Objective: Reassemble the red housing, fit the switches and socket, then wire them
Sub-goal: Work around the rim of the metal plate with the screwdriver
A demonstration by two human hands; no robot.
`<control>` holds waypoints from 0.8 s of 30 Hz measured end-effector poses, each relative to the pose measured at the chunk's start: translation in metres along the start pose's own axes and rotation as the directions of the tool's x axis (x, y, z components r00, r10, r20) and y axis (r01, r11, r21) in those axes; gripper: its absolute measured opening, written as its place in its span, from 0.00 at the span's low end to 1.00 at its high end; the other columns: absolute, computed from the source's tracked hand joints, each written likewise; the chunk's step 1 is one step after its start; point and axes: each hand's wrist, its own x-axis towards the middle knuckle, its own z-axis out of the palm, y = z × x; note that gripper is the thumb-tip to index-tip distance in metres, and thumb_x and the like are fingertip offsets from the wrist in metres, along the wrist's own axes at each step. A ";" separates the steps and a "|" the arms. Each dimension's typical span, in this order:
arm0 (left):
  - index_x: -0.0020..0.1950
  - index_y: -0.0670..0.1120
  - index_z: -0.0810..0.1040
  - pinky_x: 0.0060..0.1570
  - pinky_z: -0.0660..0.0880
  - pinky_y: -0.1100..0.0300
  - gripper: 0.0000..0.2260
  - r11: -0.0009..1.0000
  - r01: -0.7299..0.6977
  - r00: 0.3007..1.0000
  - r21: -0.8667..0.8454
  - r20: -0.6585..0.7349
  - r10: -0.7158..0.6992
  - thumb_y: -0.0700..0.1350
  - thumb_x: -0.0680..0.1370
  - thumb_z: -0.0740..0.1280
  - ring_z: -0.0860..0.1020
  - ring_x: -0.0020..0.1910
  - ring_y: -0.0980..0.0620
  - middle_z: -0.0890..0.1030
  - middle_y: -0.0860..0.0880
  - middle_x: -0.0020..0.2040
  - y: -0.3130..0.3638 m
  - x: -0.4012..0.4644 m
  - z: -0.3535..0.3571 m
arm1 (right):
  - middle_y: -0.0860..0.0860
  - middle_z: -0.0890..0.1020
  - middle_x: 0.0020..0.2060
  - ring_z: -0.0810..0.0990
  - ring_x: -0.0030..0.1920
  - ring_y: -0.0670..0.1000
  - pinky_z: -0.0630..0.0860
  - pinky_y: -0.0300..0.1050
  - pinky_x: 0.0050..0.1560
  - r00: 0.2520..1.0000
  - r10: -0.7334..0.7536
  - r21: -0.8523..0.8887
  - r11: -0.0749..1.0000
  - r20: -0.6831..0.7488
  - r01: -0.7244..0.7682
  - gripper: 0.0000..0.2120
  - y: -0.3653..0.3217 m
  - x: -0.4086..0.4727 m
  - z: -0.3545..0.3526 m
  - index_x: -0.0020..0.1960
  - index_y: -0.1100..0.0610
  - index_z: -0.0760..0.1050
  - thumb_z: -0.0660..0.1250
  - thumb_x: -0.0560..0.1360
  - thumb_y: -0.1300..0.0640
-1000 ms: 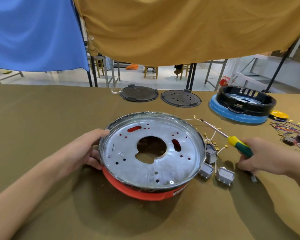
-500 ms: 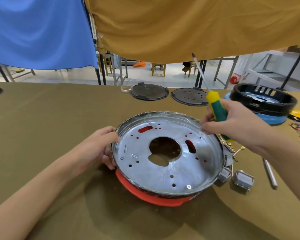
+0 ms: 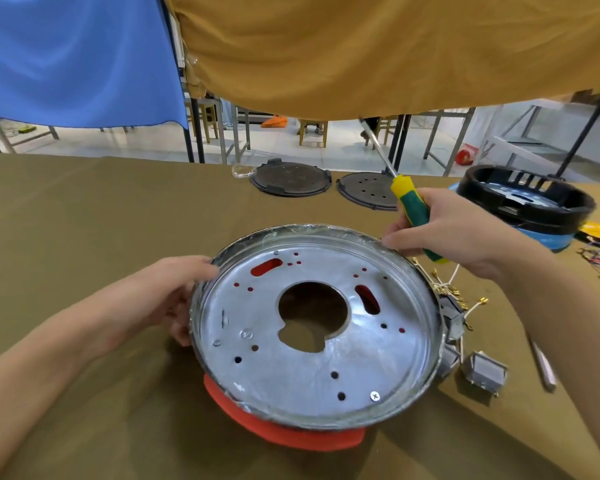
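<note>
Between the two hands, on the olive-brown cloth table [image 3: 84, 209]: red housing [image 3: 291, 434], tilted, mostly covered by a round silvery metal plate [image 3: 312, 362] seated on top. Left hand [image 3: 167, 296] at the plate's left rim, thumb hooked over the edge, fingers curled beneath, gripping it. Right hand [image 3: 454, 230] at the far right rim, wrapped round a screwdriver [image 3: 413, 213] with the shaft pointing up and away, fingertips [image 3: 388, 240] touching or just above the rim; cannot tell which. Plate dull, scuffed and shiny in patches, dished with a raised lip, pierced by a large keyhole-shaped central opening, two oblong slots showing red beneath, and many small round holes; one cross-head screw [image 3: 374, 396] near the front edge. Housing smooth, matte red plastic, visible only as a crescent under the near edge. Screwdriver handle green with yellow ends, shaft thin bright steel. Just right of the plate: small grey boxy switches [image 3: 484, 372] and white wires with brass-coloured terminals [image 3: 447, 292]. Further back: two flat dark discs [image 3: 291, 178], and a black ring seated on a blue base [image 3: 523, 202]. Behind, hanging blue and mustard fabric.
</note>
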 end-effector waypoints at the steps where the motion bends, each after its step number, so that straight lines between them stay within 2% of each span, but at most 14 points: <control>1: 0.49 0.50 0.84 0.30 0.78 0.57 0.18 1.000 -0.010 0.998 0.011 -0.058 0.011 0.59 0.65 0.70 0.77 0.34 0.45 0.81 0.43 0.39 0.002 0.003 0.003 | 0.58 0.84 0.42 0.81 0.32 0.47 0.79 0.38 0.34 0.999 0.005 -0.007 1.000 0.034 -0.005 0.13 0.000 0.000 0.000 0.45 0.59 0.73 0.77 0.69 0.65; 3: 0.43 0.51 0.83 0.29 0.77 0.63 0.09 1.000 -0.008 0.979 0.022 -0.202 0.012 0.52 0.77 0.67 0.80 0.29 0.54 0.82 0.47 0.37 0.002 0.011 0.010 | 0.56 0.85 0.41 0.79 0.31 0.45 0.77 0.39 0.34 0.996 0.000 -0.056 0.998 0.084 0.004 0.13 0.000 0.000 0.001 0.44 0.59 0.73 0.77 0.69 0.64; 4: 0.43 0.51 0.82 0.30 0.76 0.65 0.09 1.000 -0.004 0.974 0.027 -0.227 0.010 0.47 0.80 0.64 0.80 0.28 0.57 0.83 0.47 0.37 0.000 0.012 0.013 | 0.54 0.85 0.40 0.79 0.31 0.45 0.76 0.40 0.35 0.995 -0.008 -0.082 0.997 0.100 0.016 0.13 -0.001 0.000 0.001 0.43 0.58 0.72 0.77 0.69 0.63; 5: 0.44 0.50 0.82 0.34 0.76 0.62 0.09 0.999 -0.025 0.976 0.026 -0.214 0.030 0.43 0.80 0.63 0.80 0.30 0.55 0.84 0.46 0.38 -0.001 0.012 0.016 | 0.53 0.85 0.40 0.78 0.32 0.45 0.75 0.41 0.35 0.994 -0.016 -0.104 0.994 0.111 0.028 0.13 -0.001 0.000 0.002 0.42 0.57 0.72 0.77 0.69 0.63; 7: 0.49 0.49 0.83 0.40 0.74 0.53 0.08 0.993 -0.120 0.984 -0.002 -0.132 0.118 0.43 0.75 0.66 0.79 0.37 0.47 0.84 0.42 0.45 0.003 0.004 0.017 | 0.50 0.85 0.39 0.79 0.33 0.44 0.75 0.39 0.36 0.990 -0.034 -0.142 0.988 0.134 0.054 0.12 -0.003 -0.001 0.001 0.43 0.57 0.73 0.77 0.69 0.63; 9: 0.51 0.50 0.83 0.37 0.74 0.52 0.15 0.988 -0.146 0.989 -0.053 -0.048 0.143 0.46 0.65 0.67 0.78 0.38 0.43 0.84 0.38 0.49 0.006 -0.007 0.008 | 0.46 0.85 0.39 0.79 0.33 0.42 0.73 0.34 0.35 0.984 -0.056 -0.193 0.977 0.170 0.089 0.11 -0.005 -0.003 -0.002 0.45 0.56 0.75 0.77 0.69 0.62; 11: 0.55 0.52 0.82 0.38 0.77 0.49 0.23 0.998 -0.053 0.993 -0.026 0.103 0.056 0.48 0.60 0.69 0.79 0.39 0.36 0.83 0.35 0.51 0.006 -0.008 -0.004 | 0.45 0.85 0.40 0.79 0.34 0.40 0.71 0.35 0.37 0.973 -0.083 -0.251 0.958 0.216 0.137 0.12 -0.007 -0.005 -0.004 0.46 0.54 0.75 0.77 0.69 0.61; 12: 0.57 0.52 0.81 0.37 0.78 0.49 0.24 1.000 0.005 0.980 0.025 0.199 -0.010 0.48 0.61 0.70 0.80 0.37 0.34 0.82 0.33 0.51 0.006 -0.009 -0.010 | 0.45 0.85 0.40 0.79 0.34 0.40 0.71 0.36 0.38 0.966 -0.096 -0.266 0.950 0.242 0.161 0.12 -0.008 -0.006 -0.004 0.46 0.53 0.75 0.76 0.69 0.61; 14: 0.55 0.50 0.80 0.28 0.78 0.55 0.19 0.987 0.073 0.947 0.140 0.300 -0.112 0.53 0.65 0.70 0.80 0.30 0.39 0.82 0.30 0.46 0.006 -0.008 -0.015 | 0.44 0.85 0.41 0.79 0.35 0.40 0.70 0.37 0.39 0.950 -0.122 -0.275 0.939 0.289 0.204 0.12 -0.011 -0.007 -0.004 0.44 0.51 0.74 0.76 0.70 0.60; 16: 0.47 0.49 0.82 0.26 0.77 0.57 0.19 0.981 0.087 0.972 0.173 0.201 -0.121 0.61 0.65 0.69 0.80 0.29 0.45 0.84 0.38 0.42 0.002 -0.003 -0.014 | 0.43 0.85 0.40 0.78 0.34 0.40 0.69 0.36 0.39 0.937 -0.143 -0.303 0.921 0.318 0.244 0.11 -0.013 -0.008 -0.003 0.43 0.50 0.74 0.76 0.70 0.59; 17: 0.44 0.50 0.82 0.29 0.77 0.56 0.20 0.983 0.069 0.990 0.170 0.107 -0.089 0.64 0.64 0.69 0.79 0.32 0.47 0.84 0.43 0.41 -0.001 0.001 -0.012 | 0.42 0.84 0.40 0.78 0.35 0.40 0.69 0.37 0.39 0.931 -0.152 -0.324 0.909 0.332 0.264 0.10 -0.013 -0.009 -0.003 0.43 0.49 0.75 0.76 0.70 0.59; 19: 0.46 0.54 0.82 0.41 0.80 0.52 0.16 0.993 -0.015 0.999 0.114 -0.043 0.020 0.65 0.68 0.69 0.81 0.39 0.49 0.85 0.48 0.43 -0.007 0.008 -0.003 | 0.41 0.83 0.40 0.79 0.37 0.42 0.71 0.40 0.41 0.918 -0.160 -0.358 0.886 0.362 0.296 0.09 -0.014 -0.010 -0.003 0.44 0.48 0.77 0.76 0.70 0.57; 21: 0.52 0.59 0.81 0.49 0.79 0.51 0.14 0.992 -0.092 0.995 0.091 -0.035 0.095 0.64 0.72 0.68 0.84 0.47 0.51 0.85 0.51 0.48 -0.011 0.010 0.008 | 0.39 0.82 0.39 0.79 0.39 0.41 0.70 0.40 0.41 0.909 -0.163 -0.386 0.866 0.383 0.318 0.09 -0.015 -0.010 -0.002 0.43 0.47 0.77 0.76 0.70 0.56; 24: 0.54 0.60 0.81 0.43 0.81 0.59 0.17 0.993 -0.116 0.992 0.026 0.042 0.115 0.65 0.69 0.69 0.85 0.49 0.50 0.86 0.51 0.51 -0.016 0.009 0.015 | 0.38 0.82 0.40 0.80 0.41 0.42 0.74 0.44 0.44 0.904 -0.147 -0.417 0.849 0.402 0.323 0.09 -0.016 -0.010 -0.001 0.43 0.46 0.76 0.76 0.71 0.56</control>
